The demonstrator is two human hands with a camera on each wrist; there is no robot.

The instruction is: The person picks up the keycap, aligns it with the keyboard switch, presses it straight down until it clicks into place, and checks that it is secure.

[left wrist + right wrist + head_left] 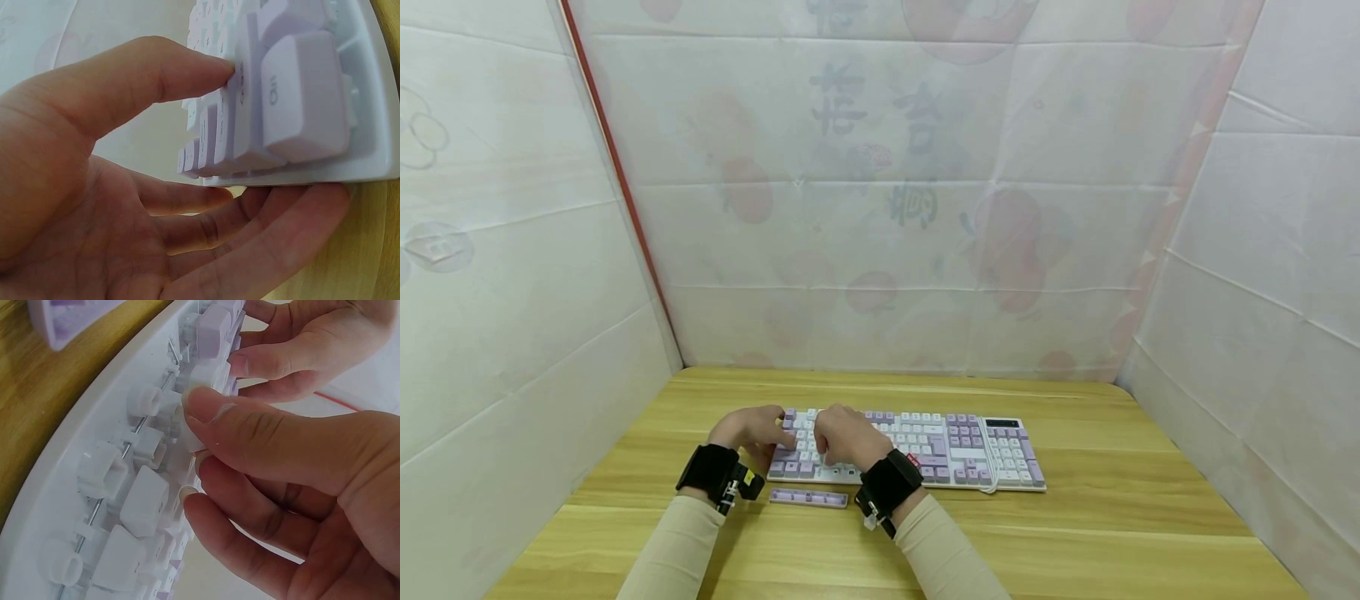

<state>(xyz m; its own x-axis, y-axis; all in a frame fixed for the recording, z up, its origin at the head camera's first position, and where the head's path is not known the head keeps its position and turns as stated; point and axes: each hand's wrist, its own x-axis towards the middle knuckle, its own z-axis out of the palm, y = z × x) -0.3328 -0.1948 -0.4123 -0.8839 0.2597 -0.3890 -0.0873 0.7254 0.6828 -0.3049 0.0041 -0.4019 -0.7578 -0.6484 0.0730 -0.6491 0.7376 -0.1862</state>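
Observation:
A white and purple keyboard [967,454] lies on the wooden table. My left hand [751,429] grips its left end, the thumb pressing on a purple key in the left wrist view while the other fingers lie along the side edge. Over the front left rows, my right hand [850,437] pinches a white keycap [189,439] between thumb and forefinger, mostly hidden by the thumb. Below that hand a bare slot shows white switch parts and a metal wire [128,449]. The long purple spacebar keycap [808,497] rests on the table in front of the keyboard.
A white cable [988,458] is bundled across the keyboard's right part, and a small red tag [913,460] lies on its keys. Pale printed cloth walls [880,250] stand at the back and both sides of the table [1075,533].

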